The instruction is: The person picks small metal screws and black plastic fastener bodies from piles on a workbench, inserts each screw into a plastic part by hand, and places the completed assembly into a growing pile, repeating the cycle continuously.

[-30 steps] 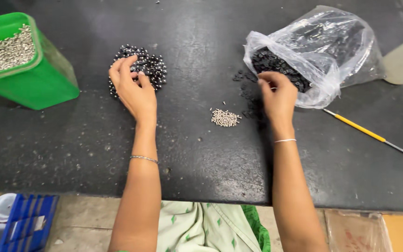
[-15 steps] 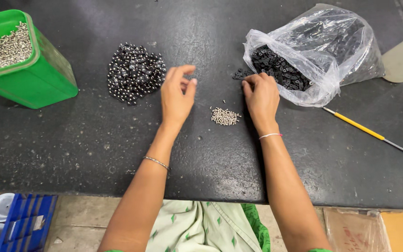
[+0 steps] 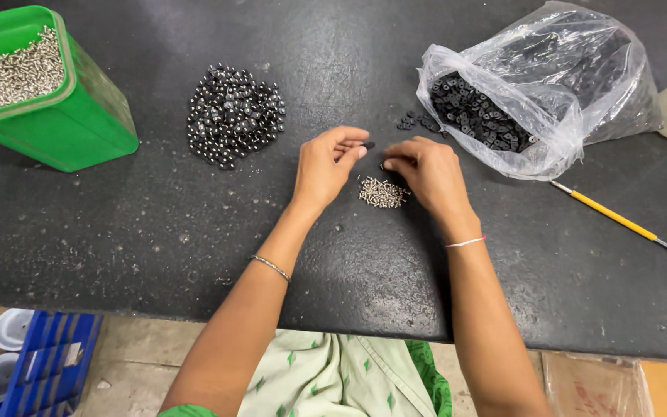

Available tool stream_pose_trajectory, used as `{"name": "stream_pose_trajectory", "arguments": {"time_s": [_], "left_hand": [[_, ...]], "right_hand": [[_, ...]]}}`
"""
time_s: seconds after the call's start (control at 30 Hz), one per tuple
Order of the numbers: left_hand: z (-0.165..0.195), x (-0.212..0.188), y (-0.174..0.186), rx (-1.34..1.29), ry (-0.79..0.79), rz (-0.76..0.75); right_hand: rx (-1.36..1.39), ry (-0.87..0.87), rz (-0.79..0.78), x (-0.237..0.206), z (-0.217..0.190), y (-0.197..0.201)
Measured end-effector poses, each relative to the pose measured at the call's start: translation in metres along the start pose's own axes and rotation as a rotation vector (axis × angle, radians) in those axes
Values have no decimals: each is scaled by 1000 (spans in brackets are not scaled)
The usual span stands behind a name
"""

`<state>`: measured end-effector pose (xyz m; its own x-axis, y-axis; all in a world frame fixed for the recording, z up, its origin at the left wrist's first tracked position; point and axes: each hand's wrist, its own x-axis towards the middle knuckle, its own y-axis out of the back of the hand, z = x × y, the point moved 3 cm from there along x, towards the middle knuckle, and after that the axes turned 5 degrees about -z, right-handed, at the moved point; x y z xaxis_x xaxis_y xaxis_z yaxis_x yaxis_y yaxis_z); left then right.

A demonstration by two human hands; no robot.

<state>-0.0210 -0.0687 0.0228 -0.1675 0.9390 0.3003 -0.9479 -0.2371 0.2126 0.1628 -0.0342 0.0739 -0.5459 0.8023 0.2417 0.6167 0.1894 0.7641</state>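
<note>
Washer (image 3: 369, 144) flat between left-hand fingers (image 3: 353, 147)

Head camera, steep downward (close), over worktable (image 3: 156, 232).

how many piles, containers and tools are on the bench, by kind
Loose piles: 2, the pile of black pieces and the small pile of silver screws
Containers: 2, the green bin and the clear plastic bag
Tools: 1, the yellow-handled tool
Total: 5

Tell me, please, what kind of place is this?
Probably a small assembly workshop. A dark worktable holds a green bin of small screws, a clear bag of black parts and a pile of assembled pieces.
</note>
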Motion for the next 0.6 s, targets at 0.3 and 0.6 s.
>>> {"name": "stream_pose_trajectory", "arguments": {"time_s": [0.3, 0.6], "left_hand": [[-8, -1, 4, -92, 139, -6], [-14, 0, 6, -113, 131, 9]], "right_hand": [[-87, -31, -28, -3, -9, -9], [-64, -23, 19, -3, -3, -7]]}}
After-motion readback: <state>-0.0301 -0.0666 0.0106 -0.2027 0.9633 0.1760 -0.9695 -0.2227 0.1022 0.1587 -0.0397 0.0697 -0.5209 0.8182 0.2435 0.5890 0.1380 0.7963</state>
